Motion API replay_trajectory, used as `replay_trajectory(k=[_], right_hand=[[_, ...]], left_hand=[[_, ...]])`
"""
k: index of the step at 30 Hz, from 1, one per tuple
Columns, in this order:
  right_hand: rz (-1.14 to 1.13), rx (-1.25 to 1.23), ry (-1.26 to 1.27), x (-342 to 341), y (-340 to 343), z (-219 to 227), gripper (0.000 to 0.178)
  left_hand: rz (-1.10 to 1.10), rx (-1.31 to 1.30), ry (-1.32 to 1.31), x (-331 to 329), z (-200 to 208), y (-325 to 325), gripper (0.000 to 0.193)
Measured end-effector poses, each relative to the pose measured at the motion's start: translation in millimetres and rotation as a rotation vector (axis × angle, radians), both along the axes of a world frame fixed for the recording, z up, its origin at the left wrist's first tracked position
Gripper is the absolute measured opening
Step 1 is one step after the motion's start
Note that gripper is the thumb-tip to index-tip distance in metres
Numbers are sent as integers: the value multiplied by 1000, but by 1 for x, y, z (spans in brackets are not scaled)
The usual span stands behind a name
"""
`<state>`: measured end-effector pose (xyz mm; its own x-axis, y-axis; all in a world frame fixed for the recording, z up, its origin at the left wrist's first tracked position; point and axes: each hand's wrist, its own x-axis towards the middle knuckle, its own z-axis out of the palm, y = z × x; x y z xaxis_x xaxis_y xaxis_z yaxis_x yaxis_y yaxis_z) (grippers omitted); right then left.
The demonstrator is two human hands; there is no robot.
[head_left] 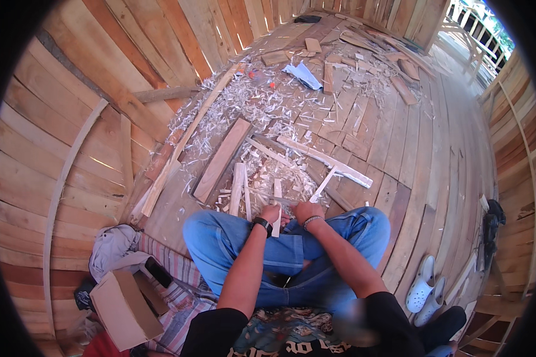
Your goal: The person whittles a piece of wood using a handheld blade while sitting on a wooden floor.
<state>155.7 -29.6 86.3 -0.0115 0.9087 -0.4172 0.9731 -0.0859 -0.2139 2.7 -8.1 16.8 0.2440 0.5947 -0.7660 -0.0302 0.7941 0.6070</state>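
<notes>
I sit cross-legged in blue jeans, both hands close together in front of my shins. My left hand (271, 213), with a dark watch at its wrist, is closed around a pale wooden strip (277, 189) that points away from me. Right beside it my right hand (307, 211), wearing a bracelet, is closed in a fist. A thin greyish length shows between the hands, but what the right fingers grip is hidden. Just beyond lie wood shavings (268, 163), a white stick (323, 184) and upright-lying wooden pieces (237, 189).
A thick plank (223, 160) lies left of the shavings, a long pale board (324, 160) to the right. Curled shavings and offcuts spread to the far wall. A cardboard box (125, 309) and a phone (157, 271) lie at my left, clogs (421, 284) at my right.
</notes>
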Motion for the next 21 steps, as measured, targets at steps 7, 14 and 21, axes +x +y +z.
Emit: replay_trajectory(k=[7,14,21], right_hand=[[-32,37,26,0,0,-4,50],[-37,20,64,2,-7,2,49],[-53,-20,91,9,-3,4,48]], left_hand=[[-37,125,121,1,3,-5,37],[-2,148,134,1,0,-8,35],[85,-82,-175,2,8,2,38]])
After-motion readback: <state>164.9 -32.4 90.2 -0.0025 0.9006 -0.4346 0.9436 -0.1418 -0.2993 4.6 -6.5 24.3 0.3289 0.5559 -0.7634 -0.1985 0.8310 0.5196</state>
